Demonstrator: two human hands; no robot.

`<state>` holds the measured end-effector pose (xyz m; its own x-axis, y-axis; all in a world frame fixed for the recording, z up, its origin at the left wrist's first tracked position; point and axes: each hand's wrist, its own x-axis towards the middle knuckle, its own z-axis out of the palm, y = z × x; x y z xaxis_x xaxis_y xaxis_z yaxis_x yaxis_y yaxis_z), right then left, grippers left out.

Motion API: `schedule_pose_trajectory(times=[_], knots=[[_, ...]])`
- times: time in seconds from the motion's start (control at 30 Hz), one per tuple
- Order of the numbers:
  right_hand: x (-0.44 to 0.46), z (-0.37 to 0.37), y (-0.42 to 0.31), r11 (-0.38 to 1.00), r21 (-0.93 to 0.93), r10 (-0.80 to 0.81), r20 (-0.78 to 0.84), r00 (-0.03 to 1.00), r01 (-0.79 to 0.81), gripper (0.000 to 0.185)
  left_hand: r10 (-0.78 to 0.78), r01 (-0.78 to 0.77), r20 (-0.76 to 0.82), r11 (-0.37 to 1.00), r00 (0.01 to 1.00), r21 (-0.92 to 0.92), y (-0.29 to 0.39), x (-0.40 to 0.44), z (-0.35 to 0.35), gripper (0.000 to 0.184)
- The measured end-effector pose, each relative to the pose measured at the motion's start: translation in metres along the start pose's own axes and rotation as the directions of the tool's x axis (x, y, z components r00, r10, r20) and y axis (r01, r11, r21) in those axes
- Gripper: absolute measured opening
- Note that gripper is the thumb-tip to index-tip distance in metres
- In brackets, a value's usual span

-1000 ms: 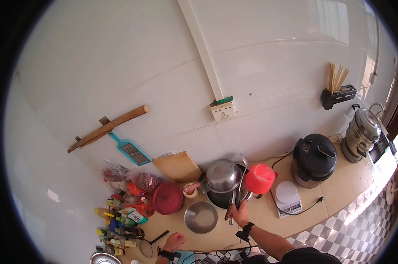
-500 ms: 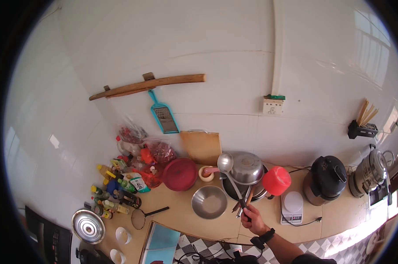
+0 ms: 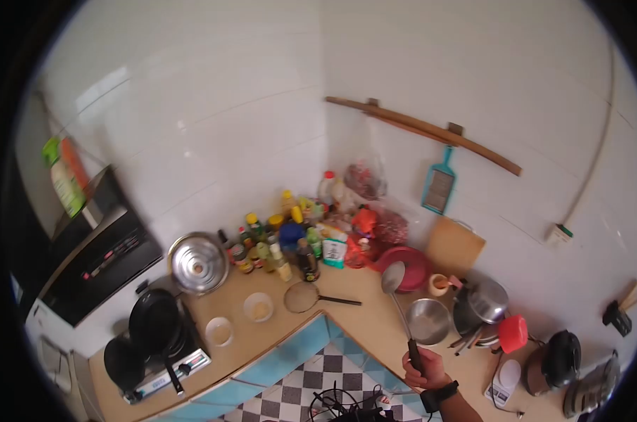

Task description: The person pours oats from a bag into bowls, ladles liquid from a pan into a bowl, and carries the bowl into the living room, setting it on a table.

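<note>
My right hand (image 3: 427, 368) is closed around the black handle of a metal ladle (image 3: 394, 278), lower right of centre. The ladle points up and away from me, its round head appearing in front of the dark red basin (image 3: 418, 276). Just beyond the hand sits a steel mixing bowl (image 3: 428, 322), with the ladle's shaft passing along its left side. Farther right, a steel pot (image 3: 489, 301) stands with a red plastic scoop (image 3: 513, 333) beside it. My left hand is out of view.
At left, black pans (image 3: 154, 322) sit on a stove (image 3: 199, 360). Two small white bowls (image 3: 259, 307) and a strainer (image 3: 301, 297) lie on the counter. Several bottles (image 3: 282, 264) crowd the corner. A kitchen scale (image 3: 503, 383) and a black-lidded cooker (image 3: 562, 355) stand at right.
My view has swung left, bringing the stove and pans into sight. My right hand still grips the ladle, whose head now shows before the red basin instead of the steel pot.
</note>
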<state>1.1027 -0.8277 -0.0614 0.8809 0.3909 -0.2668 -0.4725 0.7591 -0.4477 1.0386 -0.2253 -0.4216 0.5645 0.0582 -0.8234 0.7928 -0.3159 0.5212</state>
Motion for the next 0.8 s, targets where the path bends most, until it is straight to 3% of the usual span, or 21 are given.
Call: schedule_pose_trajectory(times=[0.03,0.07,0.1,0.13,0.17,0.2,0.27,0.33,0.4,0.43,0.47,0.5,0.57,0.63,0.7,0.77,0.8], knots=[[0.017,0.008,0.007,0.995,-0.090,0.049,-0.039,0.998,-0.053,0.058,0.025,-0.025,-0.016,1.000,1.000,-0.002,-0.020,-0.005,-0.009,0.045],[0.029,0.031,0.017,0.986,-0.163,0.023,-0.092,0.995,-0.038,0.051,-0.074,0.072,-0.041,0.996,0.996,-0.042,-0.050,-0.025,-0.027,0.044],[0.066,0.061,0.039,0.969,-0.203,0.135,-0.053,0.989,-0.143,0.051,-0.148,0.141,-0.055,0.982,0.987,-0.123,-0.078,-0.046,-0.036,0.044],[0.083,0.078,0.048,0.849,-0.506,0.073,-0.167,0.983,-0.149,0.044,-0.205,0.191,-0.060,0.964,0.977,-0.185,-0.092,-0.060,-0.044,0.044],[0.098,0.097,0.058,0.637,-0.754,-0.037,-0.242,0.970,-0.164,0.038,-0.259,0.236,-0.060,0.938,0.964,-0.255,-0.106,-0.075,-0.051,0.044],[0.114,0.121,0.070,0.611,-0.769,-0.048,-0.273,0.961,-0.188,0.028,-0.311,0.278,-0.055,0.904,0.949,-0.324,-0.118,-0.088,-0.056,0.044],[0.155,0.132,0.097,0.518,-0.836,-0.004,-0.215,0.977,-0.181,0.027,-0.411,0.353,-0.025,0.813,0.911,-0.463,-0.140,-0.113,-0.063,0.044],[0.191,0.149,0.119,0.429,-0.894,0.031,-0.131,0.991,-0.132,0.028,-0.456,0.356,0.014,0.676,0.890,-0.645,-0.153,-0.134,-0.063,0.044],[0.224,0.172,0.136,0.375,-0.923,0.029,-0.082,0.996,-0.087,0.027,-0.407,0.214,0.010,0.460,0.914,-0.862,-0.164,-0.148,-0.063,0.059],[0.240,0.185,0.144,0.336,-0.941,0.011,-0.033,0.999,-0.035,0.026,-0.361,0.054,-0.026,0.211,0.932,-0.976,-0.169,-0.157,-0.061,0.076],[0.254,0.201,0.150,0.331,-0.942,0.006,-0.051,0.999,-0.050,0.024,-0.332,-0.104,-0.231,0.360,0.915,-0.927,-0.173,-0.163,-0.065,0.038],[0.271,0.206,0.157,0.325,-0.946,0.027,-0.016,0.999,-0.024,0.022,-0.281,-0.246,-0.425,0.501,0.861,-0.830,-0.171,-0.169,-0.074,0.024],[0.298,0.228,0.171,0.319,-0.948,0.054,0.006,0.999,-0.012,0.022,-0.217,-0.530,-0.770,0.613,0.600,-0.586,-0.089,-0.233,-0.099,0.028],[0.325,0.240,0.186,0.320,-0.948,0.068,0.019,0.998,-0.004,0.022,-0.099,-0.627,-0.909,0.693,0.404,-0.354,-0.046,-0.279,-0.134,0.023],[0.347,0.256,0.199,0.317,-0.948,0.088,0.053,0.995,0.023,0.023,0.146,-0.521,-0.988,0.847,0.044,0.102,0.025,-0.350,-0.158,0.014],[0.372,0.263,0.210,0.291,-0.956,0.090,0.069,0.994,0.040,0.025,0.417,-0.187,-0.897,0.879,-0.146,0.439,0.095,-0.421,-0.177,0.018],[0.383,0.268,0.215,0.279,-0.959,0.135,0.082,0.987,0.041,0.025,0.549,0.051,-0.817,0.834,-0.178,0.549,0.127,-0.453,-0.185,0.031]])
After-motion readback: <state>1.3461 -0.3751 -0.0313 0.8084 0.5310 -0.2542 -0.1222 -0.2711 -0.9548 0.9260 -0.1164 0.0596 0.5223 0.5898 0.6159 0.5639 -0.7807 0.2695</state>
